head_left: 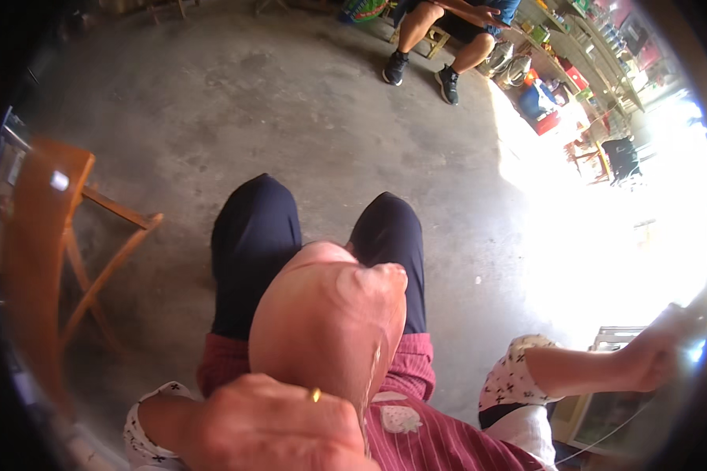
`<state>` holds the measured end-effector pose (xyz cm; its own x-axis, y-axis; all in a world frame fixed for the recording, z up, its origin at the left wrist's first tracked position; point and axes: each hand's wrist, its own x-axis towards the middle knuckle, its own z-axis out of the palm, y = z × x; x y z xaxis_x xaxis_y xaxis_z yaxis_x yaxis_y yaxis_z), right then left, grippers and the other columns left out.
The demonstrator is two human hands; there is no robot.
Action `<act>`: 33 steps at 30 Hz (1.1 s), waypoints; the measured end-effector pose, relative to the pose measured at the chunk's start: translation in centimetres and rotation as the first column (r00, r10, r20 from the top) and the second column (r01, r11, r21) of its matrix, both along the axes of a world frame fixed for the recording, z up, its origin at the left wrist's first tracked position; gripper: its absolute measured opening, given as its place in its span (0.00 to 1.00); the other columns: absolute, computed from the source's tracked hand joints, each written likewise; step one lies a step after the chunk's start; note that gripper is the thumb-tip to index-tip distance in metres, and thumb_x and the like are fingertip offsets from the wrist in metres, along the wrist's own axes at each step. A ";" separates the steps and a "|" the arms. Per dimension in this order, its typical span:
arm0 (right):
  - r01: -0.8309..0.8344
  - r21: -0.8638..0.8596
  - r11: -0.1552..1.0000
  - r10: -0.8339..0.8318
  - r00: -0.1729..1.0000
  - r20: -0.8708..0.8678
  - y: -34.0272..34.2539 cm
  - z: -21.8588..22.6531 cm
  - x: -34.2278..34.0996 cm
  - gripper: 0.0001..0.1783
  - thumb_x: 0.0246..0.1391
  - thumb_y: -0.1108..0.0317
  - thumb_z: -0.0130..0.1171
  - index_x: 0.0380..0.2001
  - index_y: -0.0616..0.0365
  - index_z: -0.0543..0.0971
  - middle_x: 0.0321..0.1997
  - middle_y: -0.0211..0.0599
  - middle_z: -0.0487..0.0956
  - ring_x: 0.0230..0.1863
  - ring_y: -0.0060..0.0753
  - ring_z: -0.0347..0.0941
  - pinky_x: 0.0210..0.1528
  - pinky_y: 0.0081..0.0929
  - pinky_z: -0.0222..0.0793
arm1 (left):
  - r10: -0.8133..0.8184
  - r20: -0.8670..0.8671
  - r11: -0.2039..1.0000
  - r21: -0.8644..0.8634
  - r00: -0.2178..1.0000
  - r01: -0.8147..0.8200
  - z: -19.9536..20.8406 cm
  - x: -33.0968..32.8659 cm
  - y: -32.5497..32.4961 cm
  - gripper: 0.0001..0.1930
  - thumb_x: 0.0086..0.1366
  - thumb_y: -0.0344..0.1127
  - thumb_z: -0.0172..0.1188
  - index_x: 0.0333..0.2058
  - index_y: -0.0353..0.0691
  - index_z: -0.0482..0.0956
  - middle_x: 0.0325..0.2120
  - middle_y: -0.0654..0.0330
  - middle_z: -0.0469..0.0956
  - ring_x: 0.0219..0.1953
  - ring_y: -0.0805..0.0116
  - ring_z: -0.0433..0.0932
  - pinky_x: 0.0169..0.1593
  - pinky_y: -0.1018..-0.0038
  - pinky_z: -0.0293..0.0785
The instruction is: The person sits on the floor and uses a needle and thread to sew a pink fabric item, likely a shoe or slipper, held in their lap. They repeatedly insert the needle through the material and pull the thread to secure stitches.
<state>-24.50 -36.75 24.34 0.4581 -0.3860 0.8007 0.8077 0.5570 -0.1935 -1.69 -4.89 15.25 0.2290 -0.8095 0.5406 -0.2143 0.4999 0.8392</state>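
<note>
Left hand [279, 428]: low in view, back and knuckles toward the camera, gold ring [315, 396] on one finger. Fingers look bent; their tips are hidden, so whether they grip anything cannot be told. It overlaps the near end of a large rounded form [314, 322], pinkish-tan, smooth, with a knobby bulge at its upper right; kind not identifiable. The form is in front of the lap, between camera and legs. A pale, braided-looking strand [372, 373] runs down its right side.

Right hand [653, 357]: well apart, arm reaching out to the right, near the rim of the view. Fingers partly washed out by glare; cannot tell if clenched or holding. A fine pale thread [609, 432] slants below it toward the lower edge.

Both forearms come out of white sleeves [518, 365] with small dark motifs. Torso: maroon striped apron [456, 439] with a whitish patch [401, 419]. Legs bent, dark trousers [255, 216], knees pointing away from the camera.

Beyond: grey concrete floor [330, 149], brightly sunlit on the right. Left side: brown wooden folding chair [43, 251], crossed legs visible. Top, right of centre: another person [475, 51] seated on a low stool [435, 45], dark shoes [448, 84] on the floor. Upper right: shelves [562, 59] crowded with small goods.
</note>
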 end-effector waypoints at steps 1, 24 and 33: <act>-0.001 0.009 1.000 0.001 1.000 -0.024 -1.2 -0.5 -1.0 0.18 0.65 0.72 0.46 0.54 0.73 0.70 0.18 0.21 0.60 0.14 0.16 0.53 0.21 0.17 0.55 | -0.073 -0.079 0.996 -0.051 0.994 0.069 -0.8 0.6 -0.5 0.06 0.55 0.24 0.70 0.32 0.35 0.83 0.23 0.62 0.77 0.22 0.71 0.77 0.24 0.75 0.70; -0.045 0.189 0.981 0.095 0.959 -0.268 -1.8 -1.6 6.3 0.12 0.73 0.58 0.39 0.36 0.53 0.64 0.10 0.24 0.62 0.07 0.15 0.51 0.06 0.17 0.44 | -0.170 -0.347 0.945 -0.323 0.923 0.053 -2.9 1.7 -2.6 0.07 0.59 0.25 0.60 0.34 0.27 0.81 0.26 0.55 0.77 0.22 0.67 0.77 0.18 0.76 0.69; -0.105 0.230 0.968 0.170 0.943 -0.286 -1.8 -2.5 6.7 0.23 0.74 0.47 0.34 0.40 0.58 0.66 0.10 0.26 0.64 0.04 0.18 0.53 0.06 0.17 0.46 | -0.135 -0.308 0.946 -0.323 0.942 0.029 -1.8 2.3 -3.4 0.06 0.57 0.25 0.60 0.30 0.27 0.81 0.22 0.57 0.75 0.19 0.68 0.75 0.17 0.76 0.66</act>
